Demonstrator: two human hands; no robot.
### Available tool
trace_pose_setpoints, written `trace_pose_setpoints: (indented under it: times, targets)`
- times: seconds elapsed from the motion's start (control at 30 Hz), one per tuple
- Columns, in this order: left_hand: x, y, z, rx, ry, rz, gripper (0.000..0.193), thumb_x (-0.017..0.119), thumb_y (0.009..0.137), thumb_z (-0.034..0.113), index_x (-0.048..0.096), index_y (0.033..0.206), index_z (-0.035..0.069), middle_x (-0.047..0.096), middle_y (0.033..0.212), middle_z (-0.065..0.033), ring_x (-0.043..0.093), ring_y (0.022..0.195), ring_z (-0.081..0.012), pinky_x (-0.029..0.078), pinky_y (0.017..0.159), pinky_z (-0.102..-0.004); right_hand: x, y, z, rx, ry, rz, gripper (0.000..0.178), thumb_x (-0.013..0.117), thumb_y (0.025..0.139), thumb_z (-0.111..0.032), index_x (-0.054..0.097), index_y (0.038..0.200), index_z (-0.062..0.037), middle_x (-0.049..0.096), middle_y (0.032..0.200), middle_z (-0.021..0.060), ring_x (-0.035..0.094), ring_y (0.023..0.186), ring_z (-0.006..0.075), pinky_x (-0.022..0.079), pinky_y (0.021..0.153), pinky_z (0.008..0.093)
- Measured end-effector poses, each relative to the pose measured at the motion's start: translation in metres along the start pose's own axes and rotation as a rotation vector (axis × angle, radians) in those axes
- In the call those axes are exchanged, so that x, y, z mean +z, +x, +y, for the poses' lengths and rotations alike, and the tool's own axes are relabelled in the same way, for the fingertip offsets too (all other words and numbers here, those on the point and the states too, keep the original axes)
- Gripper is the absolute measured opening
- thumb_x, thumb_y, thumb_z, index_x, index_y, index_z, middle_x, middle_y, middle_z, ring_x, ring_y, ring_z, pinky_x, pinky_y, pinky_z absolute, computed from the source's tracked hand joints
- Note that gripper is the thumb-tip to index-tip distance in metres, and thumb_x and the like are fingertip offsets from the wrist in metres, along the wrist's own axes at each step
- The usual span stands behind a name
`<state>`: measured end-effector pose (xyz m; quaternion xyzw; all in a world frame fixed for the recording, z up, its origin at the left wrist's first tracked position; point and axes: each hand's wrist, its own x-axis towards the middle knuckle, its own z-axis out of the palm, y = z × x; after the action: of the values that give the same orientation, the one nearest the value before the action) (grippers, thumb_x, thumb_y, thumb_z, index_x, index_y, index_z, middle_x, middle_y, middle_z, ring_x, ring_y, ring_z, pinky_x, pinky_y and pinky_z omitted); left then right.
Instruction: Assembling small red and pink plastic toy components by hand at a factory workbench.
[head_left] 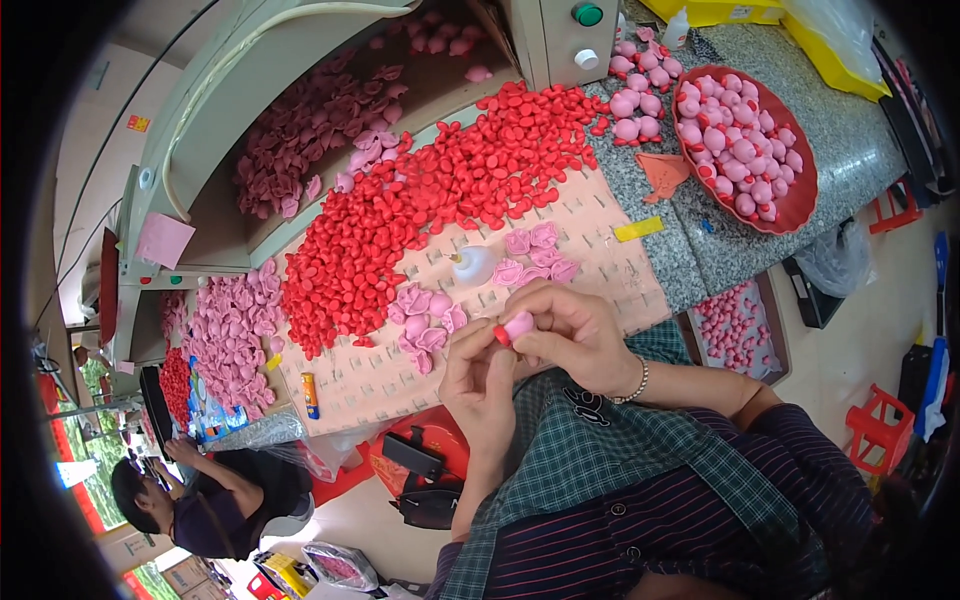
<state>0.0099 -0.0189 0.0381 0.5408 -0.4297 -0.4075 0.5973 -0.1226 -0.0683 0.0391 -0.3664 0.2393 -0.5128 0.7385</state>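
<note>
Above the mat's near edge, my two hands meet. My right hand (582, 338) is closed, pinching a small rounded pink toy part (519, 325). My left hand (482, 385) is closed too, its thumb and finger on a small red piece (502, 336) that touches the end of the pink part. Just beyond, pink petal-shaped parts (428, 325) lie in a loose cluster, with more pink parts (537, 255) to the right. Between the clusters stands a whitish rounded bottle (474, 265) with a thin tip.
A large heap of red pieces (400, 205) covers the mat's far side. Pink parts fill a machine opening (320, 130) and pile up (235, 330) at left. A red bowl (800, 205) holds finished-looking pink-and-red pieces. A glue stick (310, 396) lies near the edge. Another person (215, 500) works at left.
</note>
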Motion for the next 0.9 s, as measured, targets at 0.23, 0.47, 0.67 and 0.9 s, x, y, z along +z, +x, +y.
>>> trace_pose_setpoints:
  times: [0.23, 0.47, 0.67, 0.9]
  targets:
    - [-0.003, -0.005, 0.004, 0.038, -0.387, -0.103, 0.026, 0.06, 0.097, 0.015, 0.057, 0.119, 0.0, 0.057, 0.126, -0.019, 0.056, 0.116, -0.025, 0.046, 0.099, -0.0372, -0.013, 0.004, -0.003, -0.582, -0.694, -0.174, 0.024, 0.069, 0.084, 0.002, 0.064, 0.108, 0.0, 0.062, 0.105, 0.0135, 0.062, 0.095, 0.0219, 0.051, 0.081, 0.0317]
    - [-0.003, -0.004, 0.008, -0.091, -0.421, -0.093, 0.022, 0.059, 0.096, 0.007, 0.057, 0.118, 0.001, 0.059, 0.124, -0.0199, 0.058, 0.116, -0.0251, 0.046, 0.1, -0.038, -0.019, 0.002, 0.004, -0.669, -0.75, -0.224, 0.028, 0.071, 0.083, 0.001, 0.065, 0.11, 0.0006, 0.06, 0.111, 0.0155, 0.062, 0.096, 0.023, 0.051, 0.082, 0.0316]
    - [0.003, -0.002, 0.006, -0.053, -0.349, -0.026, 0.038, 0.064, 0.086, -0.011, 0.052, 0.121, -0.003, 0.058, 0.127, -0.0238, 0.06, 0.115, -0.0262, 0.05, 0.098, -0.0358, -0.015, 0.001, -0.007, -0.411, -0.613, -0.127, 0.038, 0.07, 0.082, 0.006, 0.063, 0.12, 0.0029, 0.052, 0.122, 0.0169, 0.059, 0.105, 0.021, 0.049, 0.088, 0.032]
    - [0.003, 0.0, 0.007, 0.001, -0.25, -0.048, 0.042, 0.066, 0.084, -0.013, 0.051, 0.122, -0.003, 0.056, 0.129, -0.0237, 0.059, 0.117, -0.0261, 0.049, 0.1, -0.037, -0.018, -0.004, -0.004, -0.117, -0.087, -0.175, 0.042, 0.064, 0.086, 0.008, 0.055, 0.127, 0.0042, 0.052, 0.124, 0.0145, 0.056, 0.117, 0.0227, 0.047, 0.098, 0.0335]
